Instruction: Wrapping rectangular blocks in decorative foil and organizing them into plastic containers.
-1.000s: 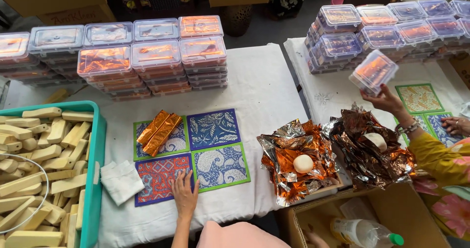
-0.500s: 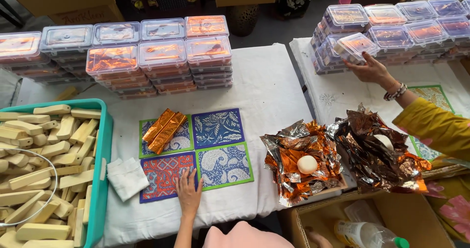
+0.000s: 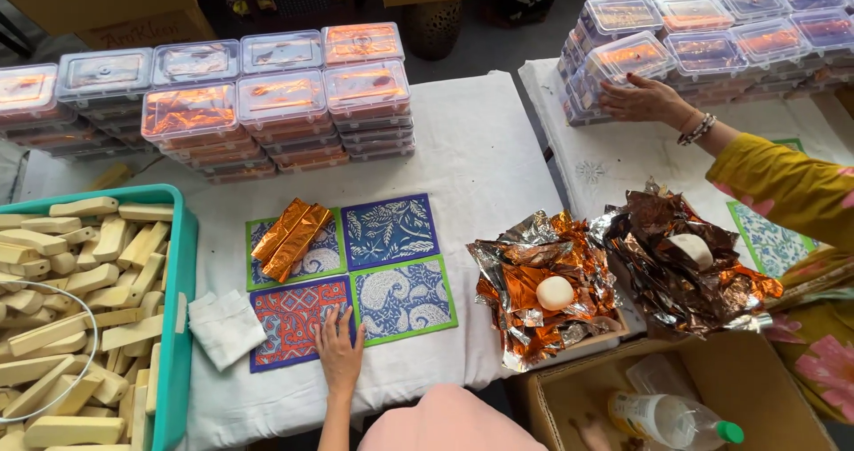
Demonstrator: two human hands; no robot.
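My left hand (image 3: 339,353) lies flat, fingers apart, on the red patterned mat (image 3: 289,313), one of several small printed mats on the white cloth. Two copper-foil wrapped bars (image 3: 289,237) rest on the blue-and-white mat behind it. Low at the right, what looks like my right hand (image 3: 591,431) reaches into a cardboard box (image 3: 712,380) beside a plastic bottle (image 3: 669,420); it is mostly hidden. Crumpled foil sheets (image 3: 534,273) hold a white round piece (image 3: 554,292).
A teal crate (image 3: 182,273) of pale wooden blocks stands at the left, with a folded white cloth (image 3: 222,326) beside it. Stacks of clear lidded boxes (image 3: 267,104) line the back. A co-worker's hand (image 3: 645,100), yellow sleeve, rests on the right-hand stacks (image 3: 712,33).
The co-worker's hand carried a clear lidded box from above the right table up onto the stack. My left hand stays on the red mat.
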